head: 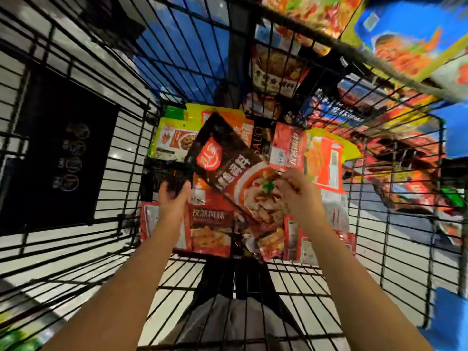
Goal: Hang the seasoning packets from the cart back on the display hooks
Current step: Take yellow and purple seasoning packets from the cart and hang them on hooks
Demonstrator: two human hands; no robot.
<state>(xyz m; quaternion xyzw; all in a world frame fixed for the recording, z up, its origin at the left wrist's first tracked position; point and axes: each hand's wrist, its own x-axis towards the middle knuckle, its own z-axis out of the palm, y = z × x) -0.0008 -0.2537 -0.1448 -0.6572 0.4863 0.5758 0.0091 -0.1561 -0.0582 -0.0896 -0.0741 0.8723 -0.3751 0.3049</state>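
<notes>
**Packets Being Lifted From the Cart**

A black wire shopping cart point(121, 158) is seen from above, its basket floor covered with flat red, orange and yellow-green foil seasoning packets point(210, 224) at the centre of the frame. A large dark-brown packet with a red logo and a picture of a red dish point(228, 168) is held tilted above the pile; its lower right edge is pinched in the grip of the right hand point(296, 196), the fingers curled onto the foil. The left hand point(174, 198), at centre left, is curled round a small dark packet point(174, 177), blurred so that its print cannot be read. More packets are seen hanging beyond the cart mesh in the upper right of the frame, where the display point(379, 29) appears to be; no hooks can be made out.

The pickup stage is judged to be under way, with nearly all the packets left to hang. Several risks are suggested:

- The brown packet is gripped by one edge only, so it could swing, slip or fold when raised.
- A corner could be caught on the wire mesh as it is lifted out.
- With both hands occupied, the hang hole may be hard to align with a hook, and one packet could be dropped.
</notes>
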